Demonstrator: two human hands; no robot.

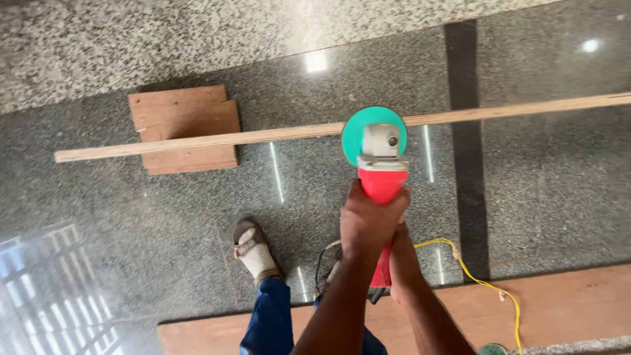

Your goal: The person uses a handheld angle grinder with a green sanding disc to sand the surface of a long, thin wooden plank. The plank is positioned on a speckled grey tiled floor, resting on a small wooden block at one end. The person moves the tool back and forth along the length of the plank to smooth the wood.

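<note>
Both hands were clenched on the red angle grinder point(381, 187), the left hand point(369, 220) wrapped over its body, the right hand point(402, 260) behind at six o'clock. Its green disc point(358, 128) sat on the long wooden strip point(197, 140), which rested on a plywood block point(181, 112) toward nine o'clock.

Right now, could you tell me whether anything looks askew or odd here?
The long wooden strip rests one end on a plywood block, so it lies tilted. The yellow cord trails loose near the sandalled foot.
</note>
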